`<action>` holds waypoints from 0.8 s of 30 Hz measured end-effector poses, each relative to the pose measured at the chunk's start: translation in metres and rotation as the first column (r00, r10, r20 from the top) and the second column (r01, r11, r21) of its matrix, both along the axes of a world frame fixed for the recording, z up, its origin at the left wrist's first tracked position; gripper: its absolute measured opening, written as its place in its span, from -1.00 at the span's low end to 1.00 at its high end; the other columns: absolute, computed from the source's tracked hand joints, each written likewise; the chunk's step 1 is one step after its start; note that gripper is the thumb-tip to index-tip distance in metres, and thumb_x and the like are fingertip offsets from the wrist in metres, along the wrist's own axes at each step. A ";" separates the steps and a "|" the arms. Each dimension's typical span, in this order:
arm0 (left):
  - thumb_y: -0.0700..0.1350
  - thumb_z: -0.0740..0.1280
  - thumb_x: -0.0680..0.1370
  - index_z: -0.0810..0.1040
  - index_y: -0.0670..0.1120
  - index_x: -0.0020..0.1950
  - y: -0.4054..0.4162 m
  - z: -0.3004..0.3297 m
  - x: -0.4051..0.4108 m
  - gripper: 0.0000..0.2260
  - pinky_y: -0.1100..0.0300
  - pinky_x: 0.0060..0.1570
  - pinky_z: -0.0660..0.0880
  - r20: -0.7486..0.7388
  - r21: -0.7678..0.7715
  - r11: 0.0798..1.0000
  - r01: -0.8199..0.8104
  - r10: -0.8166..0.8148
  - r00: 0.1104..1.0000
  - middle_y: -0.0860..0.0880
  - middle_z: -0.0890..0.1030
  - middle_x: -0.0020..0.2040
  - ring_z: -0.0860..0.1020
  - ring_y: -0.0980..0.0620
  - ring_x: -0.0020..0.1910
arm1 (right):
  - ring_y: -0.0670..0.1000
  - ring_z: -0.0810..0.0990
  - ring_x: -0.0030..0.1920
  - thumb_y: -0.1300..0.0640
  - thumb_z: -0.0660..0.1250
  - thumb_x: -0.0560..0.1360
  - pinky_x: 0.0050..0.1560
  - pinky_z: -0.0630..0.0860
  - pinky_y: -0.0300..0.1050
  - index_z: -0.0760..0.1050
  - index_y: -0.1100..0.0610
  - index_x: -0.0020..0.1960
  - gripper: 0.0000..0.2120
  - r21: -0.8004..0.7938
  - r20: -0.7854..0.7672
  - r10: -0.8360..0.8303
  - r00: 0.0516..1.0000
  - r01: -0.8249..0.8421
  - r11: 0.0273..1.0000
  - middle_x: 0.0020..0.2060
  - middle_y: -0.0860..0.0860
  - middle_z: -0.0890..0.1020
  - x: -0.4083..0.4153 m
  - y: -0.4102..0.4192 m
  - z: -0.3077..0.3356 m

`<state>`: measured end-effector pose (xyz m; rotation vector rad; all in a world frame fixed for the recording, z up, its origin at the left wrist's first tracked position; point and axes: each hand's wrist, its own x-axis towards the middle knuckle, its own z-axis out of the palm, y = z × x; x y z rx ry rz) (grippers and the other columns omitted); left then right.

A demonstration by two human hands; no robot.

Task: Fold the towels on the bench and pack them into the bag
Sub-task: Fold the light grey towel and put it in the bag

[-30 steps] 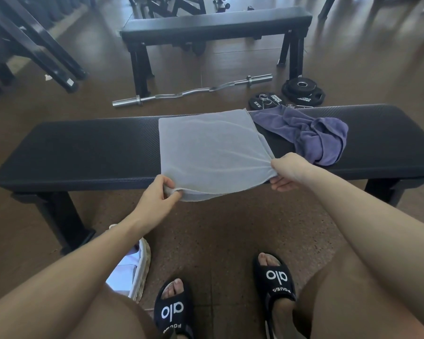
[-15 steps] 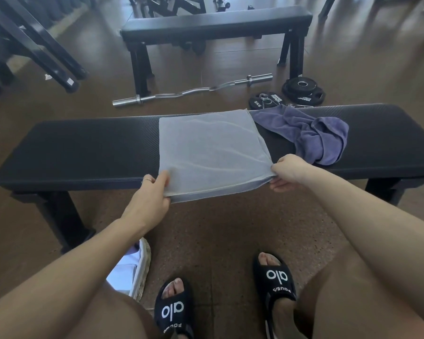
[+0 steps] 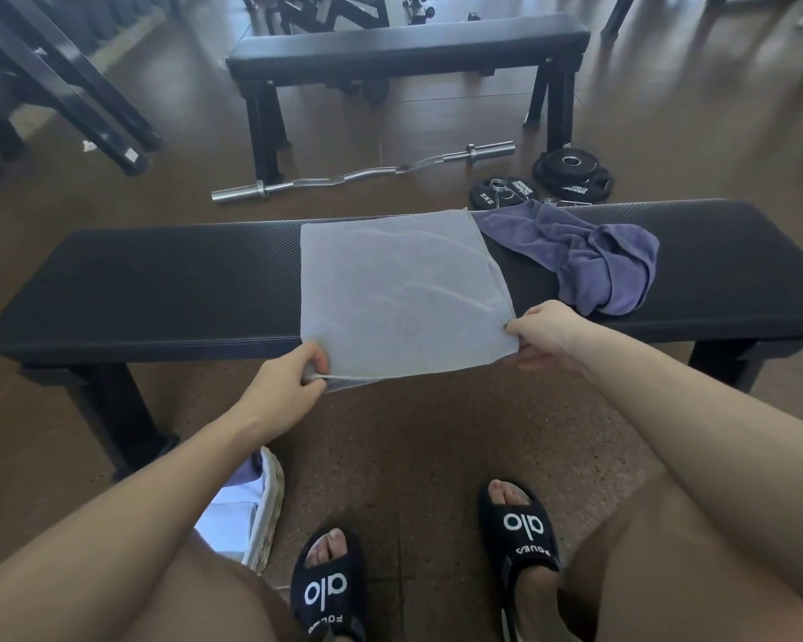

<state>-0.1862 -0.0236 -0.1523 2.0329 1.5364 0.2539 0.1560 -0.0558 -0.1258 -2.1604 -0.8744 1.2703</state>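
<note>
- Left hand [image 3: 283, 386]: fingers [image 3: 314, 359] pinched together on the near left corner of the grey towel [image 3: 399, 294]; thumb on top, the hem bunched into a thin fold at the grip.
- Right hand [image 3: 545, 329]: fingers [image 3: 513, 327] clamped on the near right corner of the same towel, thumb above the cloth, the others beneath it.
- Grey towel: spread flat and roughly square across the middle of the desk [image 3: 158, 289]; its near edge overhangs the front of the desk between the two hands. A second layer shows along the right edge, so it looks already folded once.
- Purple towel [image 3: 594, 261]: crumpled on the desk, just beside the grey one on the right, touching it at the far corner.
- Bag [image 3: 251, 507]: on the floor near the left knee, woven rim, pale cloth inside; mostly hidden by the left forearm.
- Feet in black slide sandals [image 3: 520, 530] on the speckled floor below the hands.
- Beyond the desk: a curl bar [image 3: 362, 173] lying on the floor, black weight plates [image 3: 571, 171] near its right end, and a second black bench [image 3: 409, 44] behind.
</note>
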 end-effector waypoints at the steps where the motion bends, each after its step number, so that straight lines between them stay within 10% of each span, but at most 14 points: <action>1: -0.21 0.32 0.58 0.48 0.00 0.00 0.000 0.001 -0.001 -0.89 -0.02 -0.08 0.54 -0.001 0.015 1.000 0.007 -0.007 1.000 -0.05 0.59 -0.08 0.55 -0.06 -0.11 | 0.05 0.70 -0.30 0.27 0.26 0.59 -0.39 0.61 -0.14 0.53 0.28 0.11 -0.85 -0.002 0.011 -0.006 1.000 0.006 1.000 -0.13 0.17 0.68 0.001 0.001 -0.001; 8: -0.18 0.38 0.53 0.45 0.00 -0.04 0.013 0.011 -0.015 -0.87 0.04 -0.17 0.44 -0.198 0.144 0.983 0.118 -0.088 0.976 0.01 0.53 -0.16 0.48 -0.04 -0.17 | 0.07 0.65 -0.35 0.36 0.18 0.60 -0.46 0.61 -0.13 0.46 0.39 0.12 -0.84 -0.027 0.065 0.029 0.997 -0.027 0.999 -0.27 0.21 0.62 -0.006 0.003 -0.002; 14: -0.10 0.46 0.51 0.49 0.07 -0.02 0.013 0.007 -0.021 -0.83 0.10 -0.11 0.54 -0.128 -0.100 0.986 0.133 -0.145 0.981 -0.01 0.58 -0.10 0.55 0.00 -0.15 | 0.08 0.67 -0.45 0.37 0.19 0.54 -0.43 0.65 -0.07 0.49 0.36 0.06 -0.85 -0.055 0.309 0.200 0.930 -0.192 0.980 -0.14 0.29 0.65 -0.010 0.003 -0.003; 19: 0.01 0.51 0.49 0.54 0.06 0.00 0.023 0.028 -0.024 -0.81 0.20 -0.10 0.52 -0.039 -0.070 0.994 0.079 -0.081 0.996 0.07 0.63 -0.11 0.59 0.11 -0.12 | 0.16 0.55 -0.17 0.20 0.26 0.49 -0.24 0.47 0.00 0.30 0.13 -0.05 -0.86 -0.210 0.670 0.460 0.582 -0.446 0.870 -0.08 0.11 0.53 -0.010 0.005 0.013; 24: -0.06 0.39 0.59 0.53 -0.02 0.20 0.067 0.042 -0.003 -0.80 0.08 -0.02 0.53 0.076 0.232 0.970 -0.075 0.059 0.995 0.00 0.60 0.02 0.58 0.05 -0.08 | 0.21 0.56 -0.06 0.19 0.28 0.50 -0.09 0.50 0.02 0.43 0.17 0.06 -0.85 0.197 0.693 0.185 0.697 -0.430 0.881 -0.06 0.13 0.59 -0.013 0.049 0.019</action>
